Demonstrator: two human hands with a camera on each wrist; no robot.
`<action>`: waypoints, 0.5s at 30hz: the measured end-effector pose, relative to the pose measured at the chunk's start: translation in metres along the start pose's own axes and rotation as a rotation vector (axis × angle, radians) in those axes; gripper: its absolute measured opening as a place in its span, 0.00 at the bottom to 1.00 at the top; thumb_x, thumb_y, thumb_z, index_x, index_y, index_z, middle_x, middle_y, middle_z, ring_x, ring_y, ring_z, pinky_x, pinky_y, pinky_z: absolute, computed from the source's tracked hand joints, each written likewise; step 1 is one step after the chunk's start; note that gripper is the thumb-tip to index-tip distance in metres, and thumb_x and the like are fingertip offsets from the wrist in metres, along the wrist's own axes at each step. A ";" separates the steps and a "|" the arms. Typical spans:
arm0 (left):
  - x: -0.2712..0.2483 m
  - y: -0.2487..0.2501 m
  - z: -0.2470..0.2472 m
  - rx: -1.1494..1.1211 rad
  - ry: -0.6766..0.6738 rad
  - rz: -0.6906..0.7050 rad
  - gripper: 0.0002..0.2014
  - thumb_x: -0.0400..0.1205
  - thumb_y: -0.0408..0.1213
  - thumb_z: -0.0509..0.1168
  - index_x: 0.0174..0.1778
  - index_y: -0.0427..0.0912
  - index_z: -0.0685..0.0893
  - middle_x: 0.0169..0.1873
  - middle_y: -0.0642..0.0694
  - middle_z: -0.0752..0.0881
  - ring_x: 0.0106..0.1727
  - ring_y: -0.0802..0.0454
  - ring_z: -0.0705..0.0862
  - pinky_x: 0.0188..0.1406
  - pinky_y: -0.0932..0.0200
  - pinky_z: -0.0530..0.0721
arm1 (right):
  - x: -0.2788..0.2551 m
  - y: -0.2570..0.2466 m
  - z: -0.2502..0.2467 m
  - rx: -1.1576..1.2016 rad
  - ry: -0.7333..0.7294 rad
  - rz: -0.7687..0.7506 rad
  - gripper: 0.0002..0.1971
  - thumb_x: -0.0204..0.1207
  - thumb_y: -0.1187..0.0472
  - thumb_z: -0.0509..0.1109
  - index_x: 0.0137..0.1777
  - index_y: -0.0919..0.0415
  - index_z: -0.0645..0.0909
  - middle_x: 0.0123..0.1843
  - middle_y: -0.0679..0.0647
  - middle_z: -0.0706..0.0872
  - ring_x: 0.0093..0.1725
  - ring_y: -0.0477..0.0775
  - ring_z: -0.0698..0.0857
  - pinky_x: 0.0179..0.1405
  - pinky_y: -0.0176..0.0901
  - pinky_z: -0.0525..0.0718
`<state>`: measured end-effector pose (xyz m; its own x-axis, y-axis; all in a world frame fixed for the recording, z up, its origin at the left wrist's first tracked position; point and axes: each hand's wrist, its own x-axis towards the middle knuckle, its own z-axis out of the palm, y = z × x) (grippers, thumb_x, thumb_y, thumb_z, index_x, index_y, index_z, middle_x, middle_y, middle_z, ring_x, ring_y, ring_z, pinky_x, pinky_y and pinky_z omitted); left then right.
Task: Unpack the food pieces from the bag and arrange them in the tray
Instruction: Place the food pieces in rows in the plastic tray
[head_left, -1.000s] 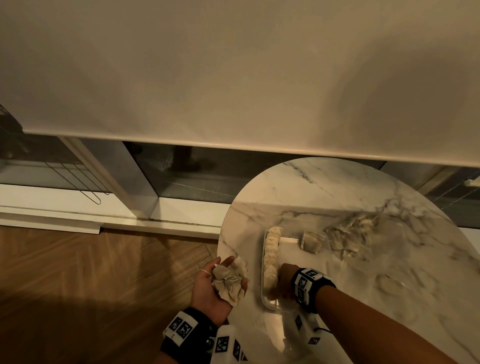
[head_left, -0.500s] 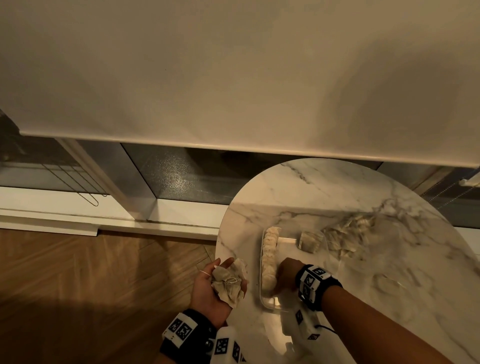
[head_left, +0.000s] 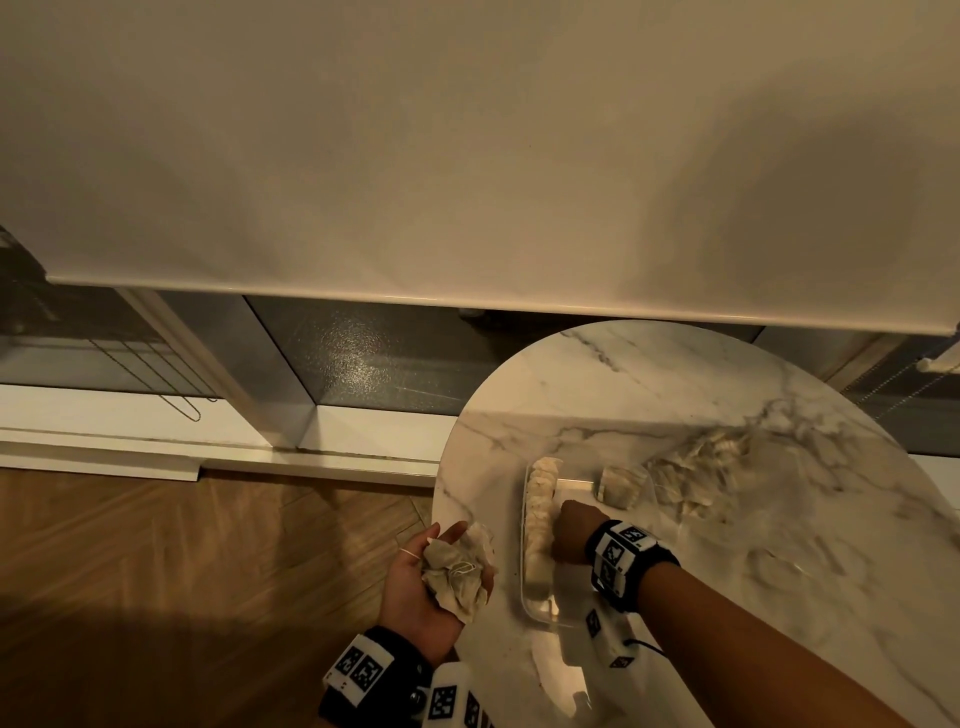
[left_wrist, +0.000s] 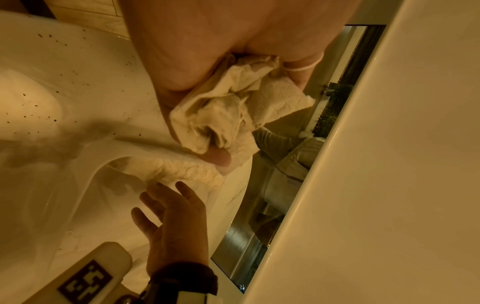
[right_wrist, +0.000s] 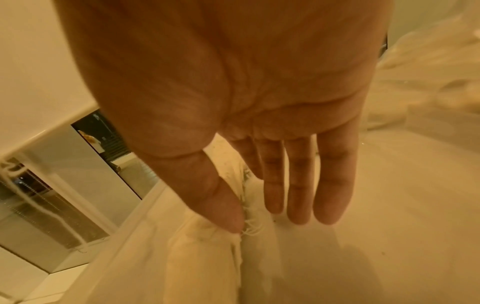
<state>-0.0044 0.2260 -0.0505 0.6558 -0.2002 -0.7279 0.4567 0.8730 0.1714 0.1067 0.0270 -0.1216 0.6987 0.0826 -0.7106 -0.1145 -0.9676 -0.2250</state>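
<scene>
Left hand (head_left: 415, 587) sat palm-up at the lower middle of the head view, just off the table edge (head_left: 452, 499), fingers and thumb curled round a crumpled wad of pale food pieces (head_left: 457, 574). Right hand (head_left: 574, 532) was in the clear tray (head_left: 535, 610), lower centre-right; fingers straight and relaxed, gripping nothing, thumb tip touching the row of pieces (head_left: 540, 506) lined along the tray's left wall. Right wrist view confirmed it: fingers (right_wrist: 298, 185) extended over the tray floor, thumb against a piece (right_wrist: 205, 242). One more piece (head_left: 618, 486) sat at the tray's far right corner. Clear bag (head_left: 701, 467) with remaining pieces lay just right of the tray, centre-right of frame, on the marble table.
</scene>
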 end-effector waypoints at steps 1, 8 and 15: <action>-0.001 0.000 0.000 0.001 -0.001 0.001 0.15 0.76 0.47 0.64 0.50 0.40 0.85 0.46 0.38 0.90 0.41 0.41 0.86 0.43 0.48 0.85 | 0.001 -0.001 -0.001 0.001 0.024 -0.025 0.23 0.72 0.48 0.70 0.64 0.59 0.82 0.62 0.58 0.85 0.61 0.58 0.84 0.58 0.45 0.81; 0.001 0.001 -0.003 0.003 -0.003 -0.002 0.15 0.77 0.47 0.65 0.52 0.40 0.84 0.48 0.37 0.90 0.46 0.39 0.85 0.52 0.44 0.79 | 0.009 -0.006 -0.007 -0.005 0.055 -0.062 0.22 0.76 0.56 0.69 0.69 0.61 0.78 0.67 0.60 0.83 0.64 0.58 0.84 0.61 0.43 0.82; 0.003 0.000 -0.001 -0.012 -0.003 0.009 0.15 0.77 0.47 0.65 0.51 0.39 0.85 0.47 0.36 0.90 0.41 0.40 0.86 0.44 0.47 0.84 | 0.020 -0.004 -0.017 0.136 0.110 -0.076 0.34 0.76 0.47 0.66 0.80 0.60 0.64 0.73 0.61 0.77 0.69 0.62 0.81 0.65 0.47 0.80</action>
<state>-0.0033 0.2259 -0.0537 0.6616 -0.1930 -0.7245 0.4430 0.8802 0.1700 0.1332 0.0279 -0.1232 0.7809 0.1204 -0.6130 -0.1480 -0.9177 -0.3687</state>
